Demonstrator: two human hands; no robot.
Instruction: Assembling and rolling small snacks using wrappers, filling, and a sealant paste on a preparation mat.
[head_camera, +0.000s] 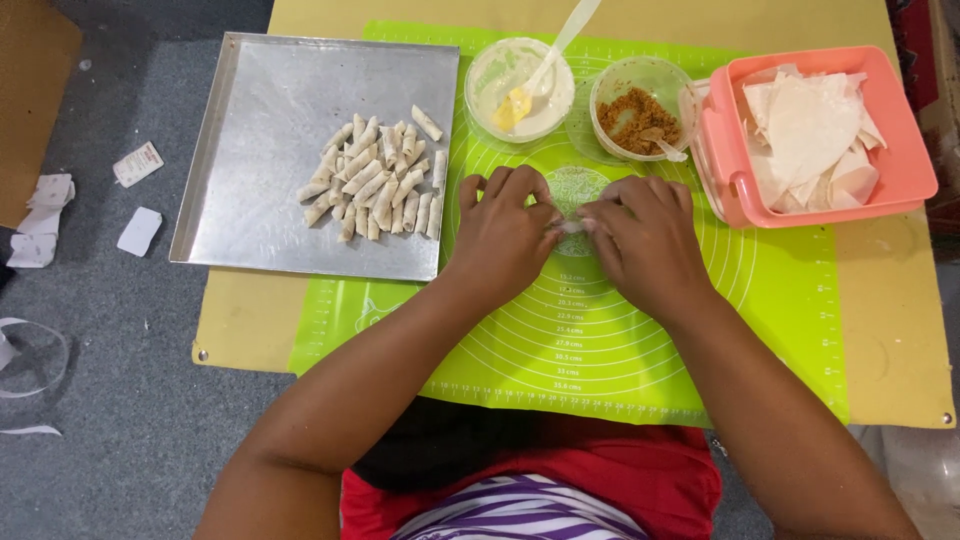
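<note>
Head: hands (575, 232) on pastry wrapper (572, 226)

A home food-prep spot, set up low on the floor rather than at a counter. A wooden board (900, 330) lies on grey carpet (120, 400), topped with a green silicone pastry mat (600, 360). A metal baking tray (260, 110) carries a heap of small rolled pastries (375, 180). A pink tub (900, 170) holds wrappers, and paper scraps (45, 215) litter the carpet.
</note>
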